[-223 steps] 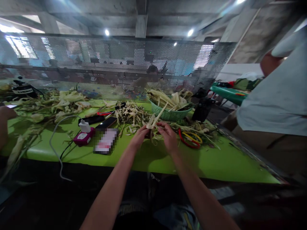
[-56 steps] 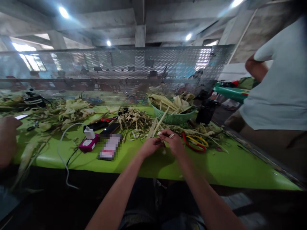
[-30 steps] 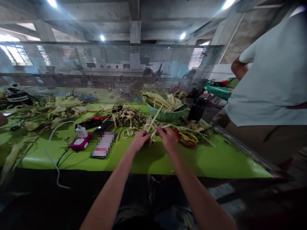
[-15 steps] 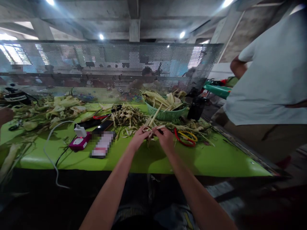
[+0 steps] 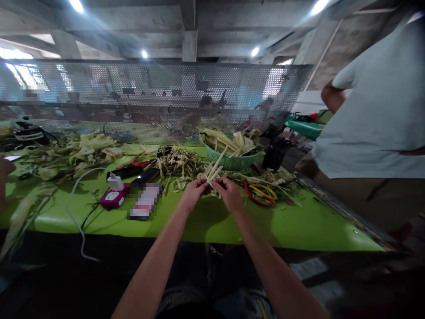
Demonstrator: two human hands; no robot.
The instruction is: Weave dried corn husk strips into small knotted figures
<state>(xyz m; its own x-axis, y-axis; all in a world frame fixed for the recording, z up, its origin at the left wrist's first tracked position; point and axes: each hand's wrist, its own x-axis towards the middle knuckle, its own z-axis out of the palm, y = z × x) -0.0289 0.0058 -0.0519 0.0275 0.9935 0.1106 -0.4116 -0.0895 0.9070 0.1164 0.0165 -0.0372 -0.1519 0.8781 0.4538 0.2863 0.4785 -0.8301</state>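
My left hand (image 5: pixel 193 193) and my right hand (image 5: pixel 228 192) meet above the near middle of a green-covered table (image 5: pixel 212 226). Both are closed, fingertips pinching pale corn husk strips (image 5: pixel 215 170) between them. The strips stick up and away from me, their ends spread apart, and a short curled piece hangs below the fingers. Exactly how they cross at the fingertips is too small to make out. Just beyond my hands lies a heap of small, knotted-looking husk pieces (image 5: pixel 179 161). A green basket (image 5: pixel 232 164) filled with corn husks (image 5: pixel 221 138) stands behind the strips.
Red and yellow looped handles (image 5: pixel 260 195) lie right of my hands. Leftward are a phone (image 5: pixel 146 201), a purple socket block (image 5: pixel 113 197) and loose husks (image 5: pixel 91 146). A mesh screen (image 5: pixel 156 95) stands behind. A person in a pale shirt (image 5: pixel 375 128) is at right; another's hand (image 5: pixel 5 173) shows at left.
The loop of husk between my fingers no longer shows; the strips now point up in a spread bunch. My fingertips are closer together. The whole view has shifted slightly.
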